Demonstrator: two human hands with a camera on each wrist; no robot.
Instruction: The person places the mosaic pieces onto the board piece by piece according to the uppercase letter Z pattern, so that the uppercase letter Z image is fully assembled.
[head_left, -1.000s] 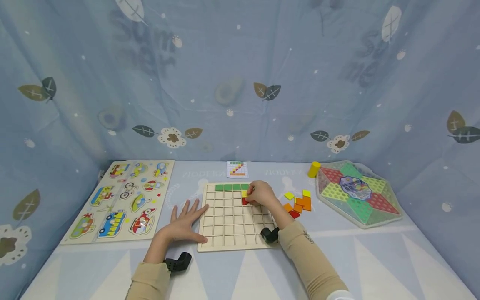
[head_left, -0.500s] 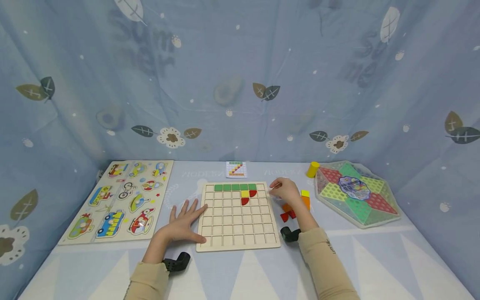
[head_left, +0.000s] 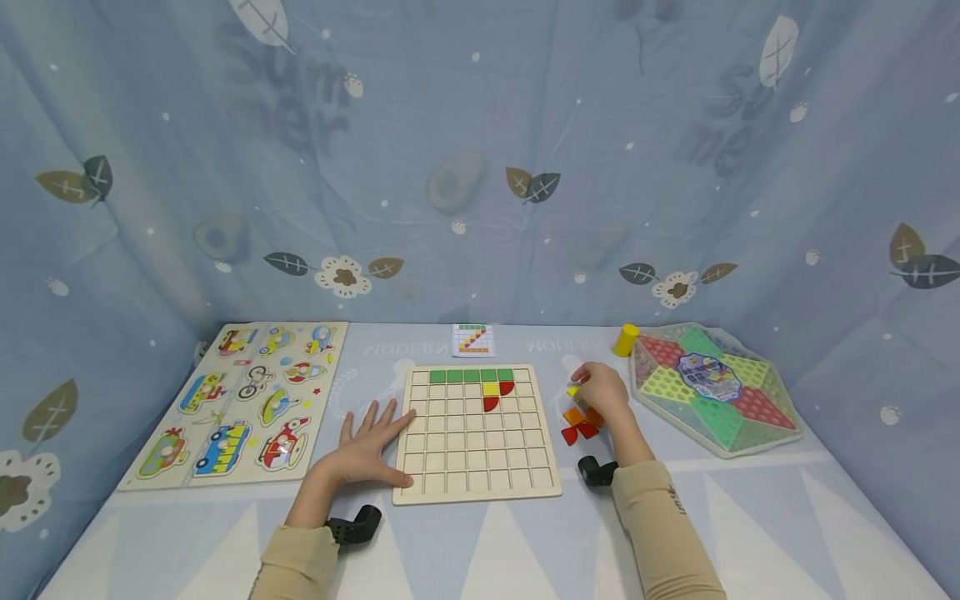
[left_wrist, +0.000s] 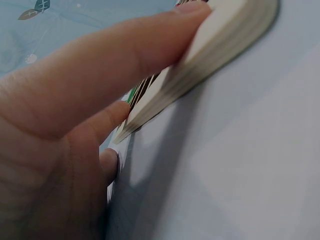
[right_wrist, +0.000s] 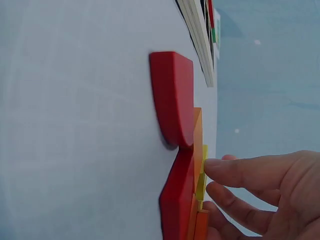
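Note:
My left hand (head_left: pixel 367 450) is spread flat, its thumb and index finger resting on the left edge of the wooden grid board (head_left: pixel 457 458). Along the board's top row lie several green square tiles (head_left: pixel 472 376); below them sit a yellow square tile (head_left: pixel 491 388) and two red quarter-round tiles (head_left: pixel 491 403). To the right of the board my right hand (head_left: pixel 603 390) reaches over a loose pile. In the right wrist view its thumb tip is right at a yellow tile (right_wrist: pixel 204 172), the other fingers loosely bent. Orange tiles (head_left: pixel 574 417) and red quarter-round tiles (right_wrist: pixel 172 97) lie nearer, partly overlapped by the hand.
Behind the board lies a small pattern card (head_left: pixel 473 341). A wooden vehicle puzzle (head_left: pixel 247 400) occupies the left. At the right are a yellow cylinder (head_left: pixel 626 340) and a star-patterned game board in clear packaging (head_left: pixel 712 383). A patterned curtain (head_left: pixel 480 167) hangs behind.
My right hand has moved right, from the red tile on the board to the loose pile. The red quarter-round tiles on the board are now uncovered. My left hand has stayed put.

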